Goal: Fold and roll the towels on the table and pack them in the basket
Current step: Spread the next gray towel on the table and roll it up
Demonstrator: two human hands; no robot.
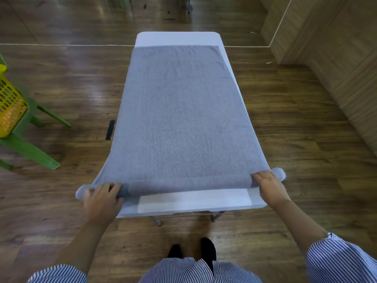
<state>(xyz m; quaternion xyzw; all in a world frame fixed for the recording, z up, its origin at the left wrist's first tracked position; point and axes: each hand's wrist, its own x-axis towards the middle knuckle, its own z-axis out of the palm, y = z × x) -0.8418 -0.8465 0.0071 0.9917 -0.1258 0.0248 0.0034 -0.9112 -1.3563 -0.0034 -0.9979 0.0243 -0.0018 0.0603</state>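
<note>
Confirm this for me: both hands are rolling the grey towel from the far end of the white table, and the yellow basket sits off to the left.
Wrong end. In the head view the left hand and right hand grip the roll at the near end of the grey towel on the white table. The yellow basket is indeed on the left.

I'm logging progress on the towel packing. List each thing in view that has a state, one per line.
grey towel: spread flat along the table, near edge rolled into a thin roll
left hand: fingers curled over the roll's left end
right hand: grips the roll's right end
white folding table: unfolded, mostly covered
yellow basket: on a green stool, contents unseen
</note>
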